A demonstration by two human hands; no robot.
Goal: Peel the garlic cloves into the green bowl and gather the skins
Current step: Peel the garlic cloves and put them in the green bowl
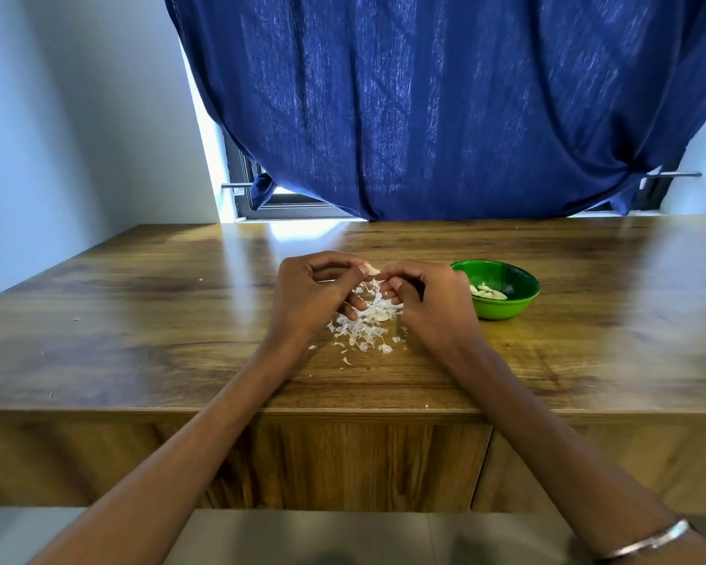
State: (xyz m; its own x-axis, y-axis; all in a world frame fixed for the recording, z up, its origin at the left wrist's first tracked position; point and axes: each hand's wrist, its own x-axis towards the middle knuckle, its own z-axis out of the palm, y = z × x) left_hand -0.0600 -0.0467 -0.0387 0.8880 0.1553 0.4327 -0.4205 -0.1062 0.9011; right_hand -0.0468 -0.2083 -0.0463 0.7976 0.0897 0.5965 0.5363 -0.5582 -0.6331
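Between both hands, a small pale garlic clove (372, 270) is pinched by left hand (314, 291) and right hand (428, 297); the round green plastic bowl (518, 305) lies at three o'clock, nearer the right.

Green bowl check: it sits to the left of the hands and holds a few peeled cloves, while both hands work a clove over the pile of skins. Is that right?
Not quite. The head view shows the green bowl to the right of the hands, beside the right hand. The rest stands: it holds a few peeled cloves, and the left hand and right hand work a clove over the pile of skins.
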